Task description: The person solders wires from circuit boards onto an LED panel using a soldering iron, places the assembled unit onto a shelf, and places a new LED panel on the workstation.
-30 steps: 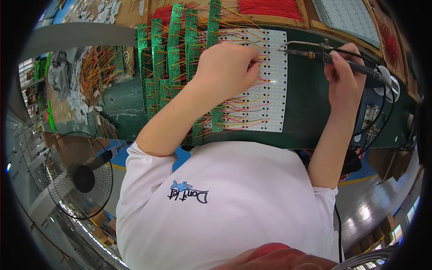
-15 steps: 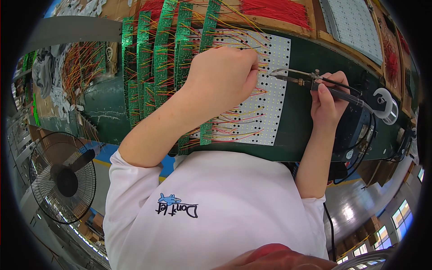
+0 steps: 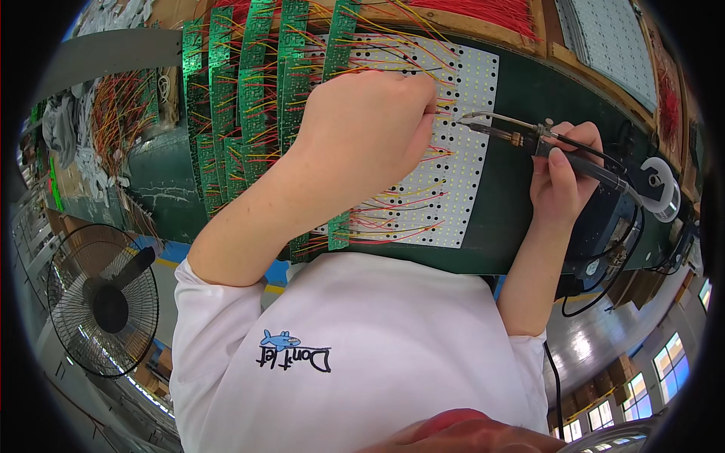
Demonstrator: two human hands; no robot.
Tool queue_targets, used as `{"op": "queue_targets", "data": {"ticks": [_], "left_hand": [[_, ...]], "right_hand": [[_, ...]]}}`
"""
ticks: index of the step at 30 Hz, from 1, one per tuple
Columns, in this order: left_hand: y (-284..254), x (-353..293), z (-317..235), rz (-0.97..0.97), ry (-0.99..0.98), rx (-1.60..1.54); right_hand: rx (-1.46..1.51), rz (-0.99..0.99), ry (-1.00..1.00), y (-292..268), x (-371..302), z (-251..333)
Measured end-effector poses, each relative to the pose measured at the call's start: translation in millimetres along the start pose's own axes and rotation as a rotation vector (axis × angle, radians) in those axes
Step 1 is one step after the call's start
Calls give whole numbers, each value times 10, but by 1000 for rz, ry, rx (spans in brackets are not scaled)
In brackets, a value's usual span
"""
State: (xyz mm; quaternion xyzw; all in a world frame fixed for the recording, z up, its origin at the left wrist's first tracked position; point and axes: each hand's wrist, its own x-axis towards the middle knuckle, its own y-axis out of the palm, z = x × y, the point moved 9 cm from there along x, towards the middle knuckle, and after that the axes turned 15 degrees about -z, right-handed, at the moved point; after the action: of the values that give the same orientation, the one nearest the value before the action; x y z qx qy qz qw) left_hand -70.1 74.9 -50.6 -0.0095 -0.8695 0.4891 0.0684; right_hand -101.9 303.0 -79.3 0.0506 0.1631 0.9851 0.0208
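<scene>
My left hand [image 3: 374, 128] is closed over the white LED panel [image 3: 472, 162], its thumb and fingers pinched together. Thin wire ends show right beside the pinch, though the fingertips are mostly hidden. In my right hand [image 3: 563, 177] is a soldering iron [image 3: 521, 140] with a curved solder-feed tube above it. Its tip points left, close to the wire ends at my left fingers; whether it touches them I cannot tell. Red, yellow and black wires run onto the panel from a green circuit board strip [image 3: 340, 45] at its left, partly under my left arm.
More green circuit board strips [image 3: 253, 83] with wires lie in rows to the left. A solder spool [image 3: 664, 192] and a dark soldering station [image 3: 604, 234] stand at the right. Along the far edge are red wires [image 3: 476, 15] and stacked white panels [image 3: 604, 45]. A fan [image 3: 109, 306] stands lower left.
The view has shifted slightly, so the board strips sit further left and the panel appears a little wider. Both hands keep nearly the same pose, with the iron tip still close to my left fingers.
</scene>
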Motion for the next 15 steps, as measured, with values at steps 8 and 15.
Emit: {"op": "queue_targets", "data": {"ticks": [8, 15], "left_hand": [[-22, 14, -2, -33, 10, -29], [-16, 20, 1, -23, 16, -23]], "right_hand": [[-18, 10, -3, 12, -7, -5], [-45, 42, -22, 40, -8, 4]]}}
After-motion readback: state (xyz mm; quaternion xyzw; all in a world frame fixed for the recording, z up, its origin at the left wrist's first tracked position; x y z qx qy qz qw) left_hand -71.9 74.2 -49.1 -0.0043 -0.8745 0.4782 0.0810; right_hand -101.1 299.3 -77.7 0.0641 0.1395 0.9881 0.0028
